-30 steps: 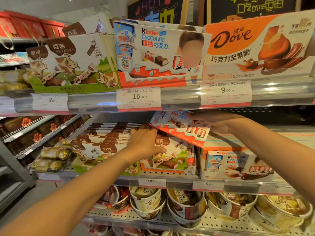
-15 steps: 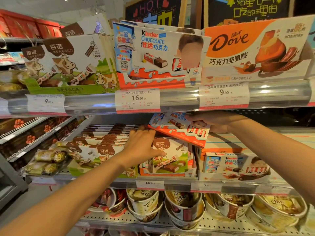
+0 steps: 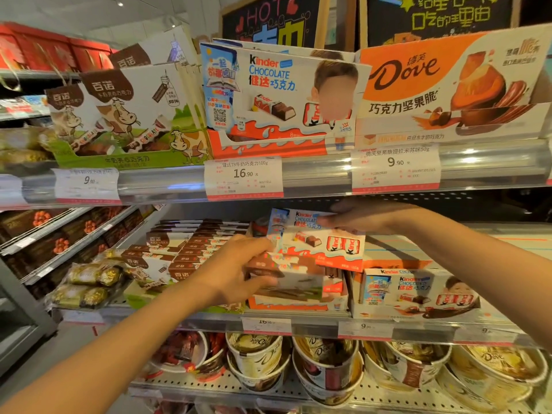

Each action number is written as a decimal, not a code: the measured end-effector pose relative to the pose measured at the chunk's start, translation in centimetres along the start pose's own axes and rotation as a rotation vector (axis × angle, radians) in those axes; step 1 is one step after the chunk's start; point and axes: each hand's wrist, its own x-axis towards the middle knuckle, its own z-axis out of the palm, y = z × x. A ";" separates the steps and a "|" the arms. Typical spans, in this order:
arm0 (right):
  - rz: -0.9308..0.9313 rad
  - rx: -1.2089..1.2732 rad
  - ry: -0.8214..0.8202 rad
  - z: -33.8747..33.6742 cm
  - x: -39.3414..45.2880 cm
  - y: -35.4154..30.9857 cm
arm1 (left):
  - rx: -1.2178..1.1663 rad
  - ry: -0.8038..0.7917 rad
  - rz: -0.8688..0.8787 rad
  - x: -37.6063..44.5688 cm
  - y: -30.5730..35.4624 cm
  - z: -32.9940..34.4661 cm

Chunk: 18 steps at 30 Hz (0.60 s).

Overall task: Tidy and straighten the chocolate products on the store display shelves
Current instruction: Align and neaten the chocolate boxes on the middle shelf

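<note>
My right hand [image 3: 361,218] holds a white and orange Kinder chocolate box [image 3: 319,237] by its top edge, lifted and tilted above the middle shelf. My left hand [image 3: 236,267] grips a brown and white cow-brand chocolate box [image 3: 292,279], which is blurred and sits over the orange Kinder tray [image 3: 298,306]. To the left lie rows of the same brown and white boxes [image 3: 185,249]. Another Kinder display tray [image 3: 418,291] stands at the right of the middle shelf.
The top shelf carries a cow-brand display carton [image 3: 125,121], a Kinder carton [image 3: 277,97] and an orange Dove carton [image 3: 448,85] behind price tags [image 3: 243,177]. Gold foil chocolate packs [image 3: 86,285] lie at the left. Dove tubs [image 3: 257,354] fill the bottom shelf.
My left hand has slid right off the stacked brown boxes and taken hold of the cow-brand box in the Kinder tray. My right hand keeps the Kinder box raised, now more upright.
</note>
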 end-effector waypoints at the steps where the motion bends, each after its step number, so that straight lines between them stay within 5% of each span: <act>1: -0.029 -0.109 -0.008 -0.1 -0.2 -0.2 | -0.148 0.040 -0.027 -0.3 -0.2 -0.4; 6: -0.152 -0.519 0.051 2.3 -0.9 -1.9 | -0.498 0.236 -0.144 -0.8 -0.7 -1.8; 8: -0.214 -0.682 0.207 3.8 -0.6 -1.7 | -0.529 0.241 -0.159 -0.6 -0.8 -2.1; 11: -0.307 -0.835 0.230 5.8 0.0 -1.0 | -0.659 0.235 -0.186 -0.5 -1.2 -2.5; 18: -0.316 -0.802 0.072 3.9 0.8 -2.9 | -0.670 0.127 -0.215 -0.1 -1.1 -3.0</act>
